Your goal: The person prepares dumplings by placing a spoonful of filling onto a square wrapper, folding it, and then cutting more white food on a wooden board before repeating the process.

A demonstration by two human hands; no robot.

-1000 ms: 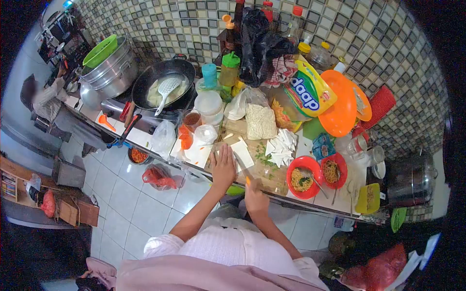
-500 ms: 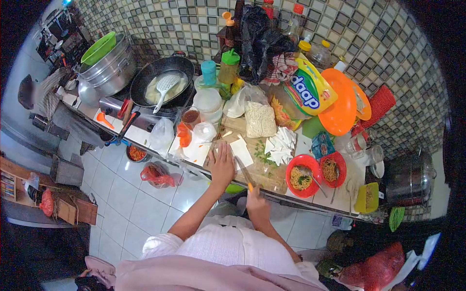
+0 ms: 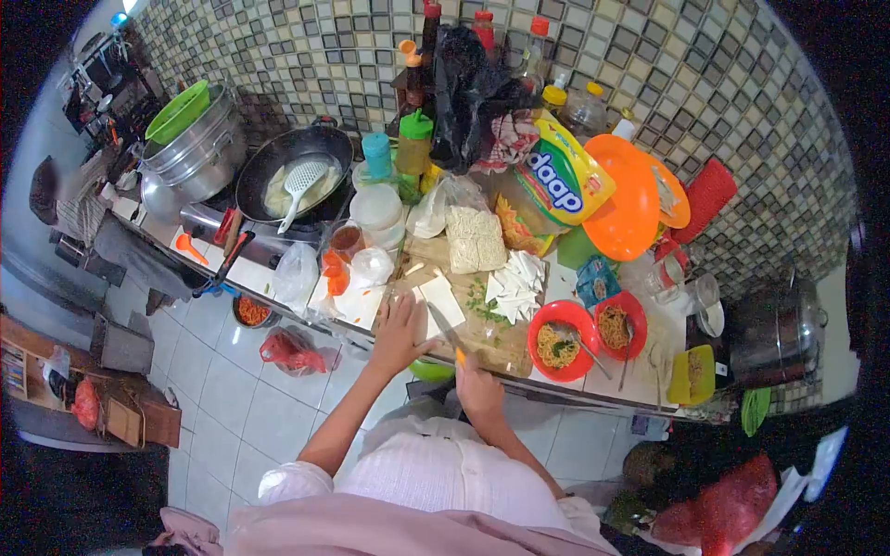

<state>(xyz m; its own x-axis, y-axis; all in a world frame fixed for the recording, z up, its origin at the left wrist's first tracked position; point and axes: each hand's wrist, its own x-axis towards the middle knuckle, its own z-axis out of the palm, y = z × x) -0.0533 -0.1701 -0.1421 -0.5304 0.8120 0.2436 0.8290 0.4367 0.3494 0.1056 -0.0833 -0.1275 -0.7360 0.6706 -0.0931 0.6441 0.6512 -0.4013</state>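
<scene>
My left hand [image 3: 401, 332] lies flat, fingers spread, on the near left part of a wooden cutting board [image 3: 501, 347], touching a white flat slab [image 3: 442, 304]. My right hand [image 3: 477, 387] grips a knife [image 3: 445, 330] with an orange handle; its blade lies across the near edge of the slab. A heap of white cut triangles [image 3: 515, 284] and some chopped greens [image 3: 482, 302] rest farther back on the board.
A black wok [image 3: 292, 171] with a white skimmer sits far left beside a steel pot [image 3: 195, 148]. Two red bowls of noodles [image 3: 559, 339] stand right of the board. Bottles, a bag of dry noodles [image 3: 473, 238], orange plates [image 3: 626, 199] and a yellow refill pouch crowd the tiled wall.
The view has shifted, so everything sits a little lower and to the left in the frame. My hands keep their hold on the slab and the knife.
</scene>
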